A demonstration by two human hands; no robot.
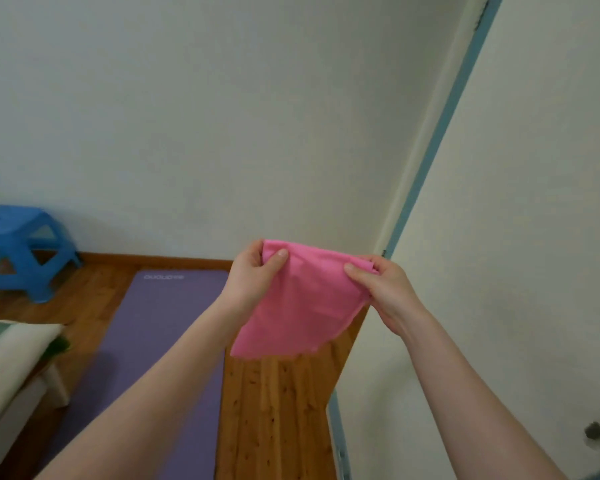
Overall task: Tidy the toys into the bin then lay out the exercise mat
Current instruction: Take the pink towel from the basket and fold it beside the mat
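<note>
Left hand point(253, 271) pinches the upper left corner of the pink cloth point(298, 306), thumb on the near face and fingers curled behind. Right hand point(385, 289) grips the upper right corner in the same way. I read both as closed on the fabric. The cloth hangs slack below them in mid-air and touches nothing else.

Task items: the purple exercise mat point(163, 341) lies unrolled and flat on the wooden floor point(274, 410), below and left of the cloth, with its far end near the wall point(222, 116). No toys and no bin are in view, so I cannot confirm that part of the task.

Hazards, as I judge them:

1. Slip. The fabric looks thin and smooth, and each hand holds only a bunched corner. If one pinch loosens, that side would drop and the cloth would swing from the other hand.
2. Uneven spread. The cloth sags between the hands (it is creased rather than taut), so lowering it in this condition would likely leave folds.
3. Blocked view. The cloth hides part of the floor beside the mat, so anything lying there would go unnoticed.
4. Clearance. A blue stool point(21, 251) stands near the mat's far left corner. A wide sideways sweep could reach it.
</note>
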